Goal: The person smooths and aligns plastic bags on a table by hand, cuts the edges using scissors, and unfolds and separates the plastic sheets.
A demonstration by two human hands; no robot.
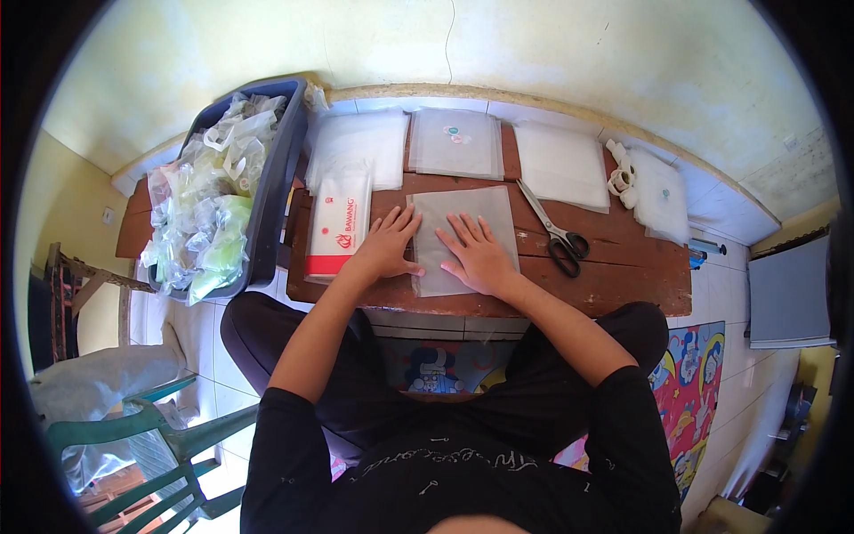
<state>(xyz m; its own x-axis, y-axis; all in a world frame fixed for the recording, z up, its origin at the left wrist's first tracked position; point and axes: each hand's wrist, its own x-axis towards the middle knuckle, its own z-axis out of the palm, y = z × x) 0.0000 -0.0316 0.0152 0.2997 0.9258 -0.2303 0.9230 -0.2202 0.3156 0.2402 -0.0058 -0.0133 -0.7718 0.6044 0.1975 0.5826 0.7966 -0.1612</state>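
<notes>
My left hand point(390, 249) and right hand point(482, 256) lie flat, fingers spread, clamping nothing, on clear plastic point(433, 242), likely light, limp, slippery, best pinched by an edge.

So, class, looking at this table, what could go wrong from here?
The clear plastic under the right hand could slide or crease if pressed unevenly. The scissors lie close to that hand, so a sideways sweep might catch them. Bags heaped in the tub could spill if it's bumped.
</notes>
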